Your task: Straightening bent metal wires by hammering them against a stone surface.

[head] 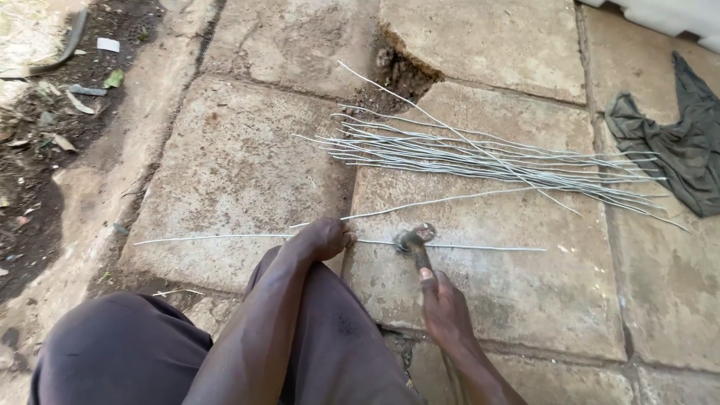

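Cracked stone paving (pixel 247 157) underneath, dark cloth (pixel 686 142) crumpled far right. Bundle of wires (pixel 480 154) heaped beyond. Single long wire (pixel 465 246) flat on slab, pinned under left hand (pixel 324 238), grip closed. Right hand (pixel 444 307) clamped on hammer (pixel 417 247), head touching wire.

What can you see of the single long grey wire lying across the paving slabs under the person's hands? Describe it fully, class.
The single long thin grey metal wire lies nearly straight and flat across two worn concrete paving slabs, bridging the joint between them. It looks like bare, dull, light-coloured metal. The left hand presses down on it near its middle, hiding a short stretch. Just to the right, the head of a small metal hammer, held in the right hand, rests on or just above it; contact is unclear. A second wire lies slanted just behind.
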